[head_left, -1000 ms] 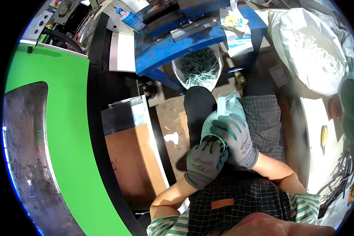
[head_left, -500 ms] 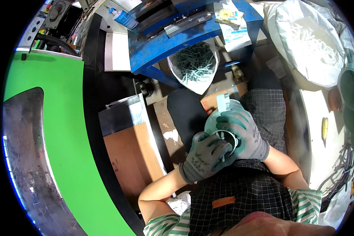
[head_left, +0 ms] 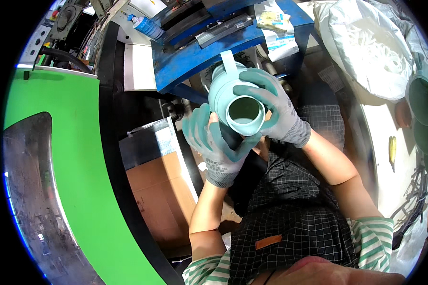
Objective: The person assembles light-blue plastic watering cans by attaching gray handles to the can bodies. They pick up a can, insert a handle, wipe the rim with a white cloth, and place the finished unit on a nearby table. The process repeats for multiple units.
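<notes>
Gripping a pale teal pipe fitting [head_left: 238, 102] in front of the chest, both gloved hands close around it: the right hand [head_left: 271, 107] wraps over its top and far side with fingers curled tight on the body, while the left hand [head_left: 214, 142] cups it from below and the left, fingers bent up against the wall. Its round open mouth faces the camera, and a narrow flat tab sticks up from its back end. Behind the fitting stands a blue metal bench [head_left: 209, 47]; a white-and-yellow rectangular packet [head_left: 273, 19] and a white sheet with a blue band lie on its right end, and a blue bottle with a white cap [head_left: 145, 27] sits just left of it. A large white sack [head_left: 371, 52] of pale rings lies at upper right, beside stacked dark green round cups [head_left: 423, 109]. A brown cardboard box [head_left: 157, 199] sits low on the left, next to a bright green curved panel [head_left: 62, 156]
</notes>
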`<state>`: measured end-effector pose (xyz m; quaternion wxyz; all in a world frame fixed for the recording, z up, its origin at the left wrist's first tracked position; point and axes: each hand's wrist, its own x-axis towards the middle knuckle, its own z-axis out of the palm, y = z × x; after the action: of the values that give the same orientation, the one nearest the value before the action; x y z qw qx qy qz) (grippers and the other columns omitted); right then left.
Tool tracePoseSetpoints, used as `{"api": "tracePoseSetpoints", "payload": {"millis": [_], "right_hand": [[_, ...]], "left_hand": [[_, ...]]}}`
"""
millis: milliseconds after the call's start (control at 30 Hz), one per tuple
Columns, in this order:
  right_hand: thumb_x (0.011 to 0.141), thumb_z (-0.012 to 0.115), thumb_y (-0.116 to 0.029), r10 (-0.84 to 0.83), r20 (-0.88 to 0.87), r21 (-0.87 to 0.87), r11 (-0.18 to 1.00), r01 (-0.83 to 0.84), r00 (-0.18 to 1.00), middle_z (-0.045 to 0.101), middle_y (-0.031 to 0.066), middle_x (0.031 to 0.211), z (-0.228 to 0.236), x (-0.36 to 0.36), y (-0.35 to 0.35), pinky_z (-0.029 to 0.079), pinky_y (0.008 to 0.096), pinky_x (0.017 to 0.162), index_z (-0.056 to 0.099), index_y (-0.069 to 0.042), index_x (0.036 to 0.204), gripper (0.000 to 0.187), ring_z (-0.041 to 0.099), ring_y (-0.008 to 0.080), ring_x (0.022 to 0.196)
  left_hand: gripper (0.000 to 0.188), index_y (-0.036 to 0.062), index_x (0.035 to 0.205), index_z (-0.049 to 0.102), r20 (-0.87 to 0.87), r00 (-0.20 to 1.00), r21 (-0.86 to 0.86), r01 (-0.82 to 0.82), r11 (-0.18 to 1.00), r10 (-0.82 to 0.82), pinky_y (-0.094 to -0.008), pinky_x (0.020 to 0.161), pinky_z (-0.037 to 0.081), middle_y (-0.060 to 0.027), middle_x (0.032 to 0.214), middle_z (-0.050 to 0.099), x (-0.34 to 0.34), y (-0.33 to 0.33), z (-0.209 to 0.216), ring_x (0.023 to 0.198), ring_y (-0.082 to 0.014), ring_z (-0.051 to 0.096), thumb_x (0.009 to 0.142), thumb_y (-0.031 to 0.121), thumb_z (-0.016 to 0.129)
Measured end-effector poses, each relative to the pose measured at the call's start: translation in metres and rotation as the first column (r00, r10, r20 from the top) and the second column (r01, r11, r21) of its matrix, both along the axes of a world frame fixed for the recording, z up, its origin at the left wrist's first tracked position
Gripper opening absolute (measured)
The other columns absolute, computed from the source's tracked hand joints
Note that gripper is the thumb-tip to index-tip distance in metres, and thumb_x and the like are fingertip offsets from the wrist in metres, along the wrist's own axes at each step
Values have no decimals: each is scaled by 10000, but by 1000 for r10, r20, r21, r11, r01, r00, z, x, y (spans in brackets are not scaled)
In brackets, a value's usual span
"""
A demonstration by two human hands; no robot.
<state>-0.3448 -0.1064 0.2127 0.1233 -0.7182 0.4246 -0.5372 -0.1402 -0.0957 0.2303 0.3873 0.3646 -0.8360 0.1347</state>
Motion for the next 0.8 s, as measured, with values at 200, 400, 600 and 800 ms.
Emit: {"api": "tracePoseSetpoints", "payload": {"millis": [200, 400, 600, 800], "right_hand": [[703, 916, -377, -91, -24, 28, 995, 92, 996, 553, 159, 1472, 1, -33, 35, 420, 520, 1157, 607, -152, 1427, 818, 504, 407, 1402], [717, 939, -342, 469, 250, 170, 840, -516, 847, 512, 184, 1518, 21, -93, 98, 376, 518, 1192, 495, -67, 1525, 962, 488, 376, 1420], [920, 794, -153, -232, 310, 538, 842, 31, 922, 741, 84, 1106, 40, -190, 121, 588, 318, 872, 745, -42, 1161, 269, 705, 136, 970], [959, 613, -626, -648, -751, 63, 124, 990, 128, 717, 131, 1201, 36, -335, 32, 511, 478, 972, 806, -128, 1103, 553, 660, 306, 1131]], "left_hand": [[1116, 21, 1527, 393, -141, 954, 170, 286, 943, -264, -660, 1103, 373, -264, 1476, 482, -34, 6, 3, 1322, -489, 508, 666, 425, 977], [747, 61, 1305, 646, -363, 861, 558, 508, 656, -357, -480, 999, 544, -132, 1266, 666, -65, 52, 2, 1178, -367, 656, 682, 314, 972], [848, 30, 1413, 515, -361, 813, 496, 583, 644, -457, -479, 1000, 548, -194, 1337, 621, -70, 59, -12, 1172, -392, 659, 698, 181, 946], [777, 48, 1430, 521, -256, 854, 390, 520, 760, -453, -513, 1006, 545, -196, 1358, 617, -75, 61, -7, 1192, -412, 647, 767, 157, 910]]}}
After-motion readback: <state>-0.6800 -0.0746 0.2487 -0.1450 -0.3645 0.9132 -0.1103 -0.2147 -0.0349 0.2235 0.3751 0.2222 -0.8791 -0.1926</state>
